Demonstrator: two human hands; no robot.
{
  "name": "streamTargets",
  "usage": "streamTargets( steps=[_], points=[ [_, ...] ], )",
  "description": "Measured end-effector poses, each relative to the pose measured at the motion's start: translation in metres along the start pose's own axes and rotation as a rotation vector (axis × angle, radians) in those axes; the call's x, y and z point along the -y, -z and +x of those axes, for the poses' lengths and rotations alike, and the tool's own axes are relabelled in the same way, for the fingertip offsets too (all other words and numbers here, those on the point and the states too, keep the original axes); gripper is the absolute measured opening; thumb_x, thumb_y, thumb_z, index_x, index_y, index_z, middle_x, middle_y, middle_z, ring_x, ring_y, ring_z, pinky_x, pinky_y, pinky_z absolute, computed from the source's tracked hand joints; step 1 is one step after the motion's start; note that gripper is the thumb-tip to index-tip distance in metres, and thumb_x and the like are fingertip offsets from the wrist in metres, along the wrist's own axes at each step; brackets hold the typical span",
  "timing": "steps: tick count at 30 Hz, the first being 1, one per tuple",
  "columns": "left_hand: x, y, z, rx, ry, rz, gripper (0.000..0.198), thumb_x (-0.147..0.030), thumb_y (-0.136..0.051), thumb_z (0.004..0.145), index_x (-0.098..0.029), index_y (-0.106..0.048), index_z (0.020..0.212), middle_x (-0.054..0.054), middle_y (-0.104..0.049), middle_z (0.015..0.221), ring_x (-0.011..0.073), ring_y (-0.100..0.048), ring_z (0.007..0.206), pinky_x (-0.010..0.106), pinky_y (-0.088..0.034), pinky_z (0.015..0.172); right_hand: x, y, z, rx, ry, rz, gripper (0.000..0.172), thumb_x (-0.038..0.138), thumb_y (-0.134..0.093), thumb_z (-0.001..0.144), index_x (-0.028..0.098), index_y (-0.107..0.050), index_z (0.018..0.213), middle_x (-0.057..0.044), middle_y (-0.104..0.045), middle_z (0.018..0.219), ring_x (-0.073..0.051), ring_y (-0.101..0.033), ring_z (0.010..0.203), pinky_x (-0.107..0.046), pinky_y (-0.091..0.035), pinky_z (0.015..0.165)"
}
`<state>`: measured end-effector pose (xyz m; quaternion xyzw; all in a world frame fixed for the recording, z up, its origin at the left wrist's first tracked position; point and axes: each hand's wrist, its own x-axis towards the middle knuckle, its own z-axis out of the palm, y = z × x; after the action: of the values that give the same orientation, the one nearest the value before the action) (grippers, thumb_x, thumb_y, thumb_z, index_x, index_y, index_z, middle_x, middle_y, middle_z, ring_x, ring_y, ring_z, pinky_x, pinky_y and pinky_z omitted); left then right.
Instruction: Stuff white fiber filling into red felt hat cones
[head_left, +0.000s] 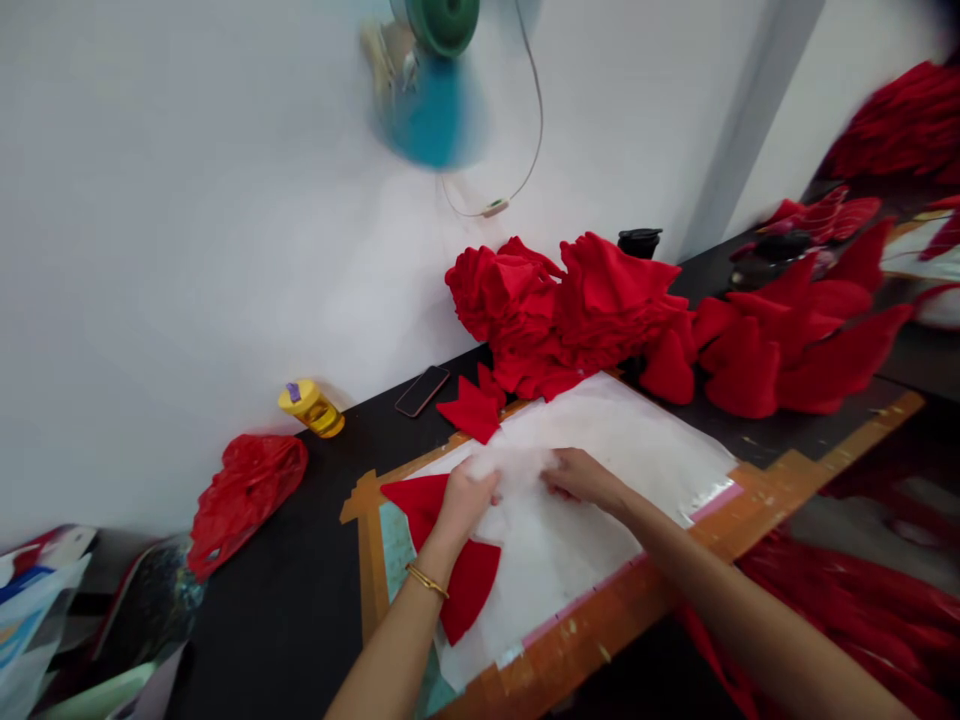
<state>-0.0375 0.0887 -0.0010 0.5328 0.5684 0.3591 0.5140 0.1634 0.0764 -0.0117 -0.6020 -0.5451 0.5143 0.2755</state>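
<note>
Between my hands a thin, translucent white sheet [519,468] is stretched, slightly blurred. My left hand [466,495], with a gold bracelet on its wrist, is closed on the sheet's left side. The fingers of my right hand [579,476] are curled in a pinch at its right side. Beneath my left wrist and forearm lies a red fabric piece [469,590] with pointed ends, partly covered by the arm. Both hands are over a white-covered work board [600,430] edged with brown tape. A smaller red fabric piece [474,408] lies at the board's far edge.
A big heap of red fabric [562,310] stands behind the board, with more red pieces [780,350] to its right. At the back left are a phone [422,391], a yellow bottle [315,407] and a red plastic bag [247,495]. A fan [435,100] hangs on the wall.
</note>
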Motion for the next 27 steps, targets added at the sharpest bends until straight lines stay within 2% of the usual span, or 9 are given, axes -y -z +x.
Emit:
streamTargets(
  steps=[3,6,8,11,16,19,22,25,27],
  points=[
    [-0.002,-0.008,-0.005,0.074,-0.009,-0.011,0.042,-0.028,-0.078,0.062,-0.017,-0.068,0.101,0.001,-0.068,0.069,0.0137,-0.054,0.050,0.025,-0.043,0.048,0.004,-0.006,0.002,0.019,-0.023,-0.013,0.013,0.017,-0.055,0.074,0.018,-0.055,0.060,0.001,-0.056,0.049,-0.010,-0.044,0.040,-0.022,-0.030,0.039],
    [-0.001,-0.012,-0.003,0.040,-0.008,0.019,0.027,-0.023,-0.075,0.063,-0.015,-0.071,0.089,0.000,-0.065,0.063,0.0122,-0.052,0.049,0.023,-0.039,0.045,0.010,-0.008,-0.001,0.082,-0.017,-0.008,0.016,0.020,-0.056,0.077,0.017,-0.055,0.061,0.002,-0.054,0.048,-0.009,-0.043,0.040,-0.021,-0.031,0.039],
    [0.001,-0.009,0.000,-0.007,0.003,0.027,0.019,-0.021,-0.069,0.067,-0.014,-0.069,0.084,0.000,-0.064,0.062,0.0114,-0.051,0.048,0.022,-0.037,0.044,0.010,-0.005,-0.004,0.117,-0.009,-0.005,0.019,0.025,-0.056,0.080,0.017,-0.056,0.063,0.002,-0.054,0.049,-0.008,-0.043,0.041,-0.021,-0.031,0.040],
    [0.003,0.000,0.002,-0.025,0.015,0.009,0.021,-0.025,-0.066,0.071,-0.012,-0.067,0.088,0.001,-0.065,0.066,0.0111,-0.051,0.050,0.021,-0.038,0.045,0.006,0.001,-0.005,0.127,-0.012,-0.012,0.019,0.029,-0.055,0.082,0.016,-0.056,0.068,0.002,-0.055,0.053,-0.008,-0.045,0.043,-0.020,-0.032,0.041],
    [0.004,-0.006,-0.003,0.127,-0.012,-0.032,0.046,-0.029,-0.076,0.064,-0.017,-0.066,0.107,0.001,-0.070,0.076,0.0123,-0.056,0.057,0.023,-0.046,0.053,0.009,-0.007,0.000,0.153,-0.013,-0.025,0.010,0.022,-0.056,0.078,0.015,-0.059,0.072,0.002,-0.056,0.055,-0.009,-0.046,0.043,-0.020,-0.032,0.040],
    [0.007,-0.011,-0.002,0.086,-0.019,-0.020,0.029,-0.023,-0.067,0.068,-0.015,-0.068,0.096,0.000,-0.067,0.071,0.0115,-0.054,0.055,0.022,-0.044,0.050,0.012,-0.009,0.000,0.204,0.021,-0.008,0.012,0.023,-0.055,0.079,0.015,-0.060,0.072,0.002,-0.055,0.054,-0.008,-0.046,0.045,-0.019,-0.033,0.042],
    [0.009,-0.003,0.001,0.015,-0.008,-0.005,0.018,-0.017,-0.060,0.067,-0.014,-0.067,0.084,-0.001,-0.063,0.062,0.0112,-0.052,0.050,0.021,-0.041,0.047,0.007,-0.002,0.000,0.197,0.043,-0.003,0.016,0.027,-0.054,0.081,0.015,-0.061,0.073,0.001,-0.057,0.057,-0.010,-0.046,0.046,-0.021,-0.034,0.043],
    [0.009,0.008,0.003,-0.049,0.020,0.007,0.014,-0.016,-0.059,0.066,-0.014,-0.064,0.079,-0.002,-0.060,0.057,0.0108,-0.051,0.046,0.021,-0.040,0.044,-0.001,0.007,0.001,0.124,0.079,-0.013,0.016,0.027,-0.057,0.079,0.014,-0.066,0.080,-0.004,-0.065,0.071,-0.015,-0.056,0.058,-0.024,-0.043,0.050],
    [0.010,0.010,0.003,-0.060,0.030,0.006,0.017,-0.016,-0.059,0.067,-0.015,-0.063,0.083,-0.002,-0.061,0.059,0.0105,-0.051,0.046,0.021,-0.040,0.044,-0.004,0.008,0.001,0.055,0.134,-0.010,0.027,0.026,-0.063,0.076,0.015,-0.068,0.100,-0.009,-0.068,0.098,-0.020,-0.063,0.081,-0.028,-0.051,0.064]
  ],
)
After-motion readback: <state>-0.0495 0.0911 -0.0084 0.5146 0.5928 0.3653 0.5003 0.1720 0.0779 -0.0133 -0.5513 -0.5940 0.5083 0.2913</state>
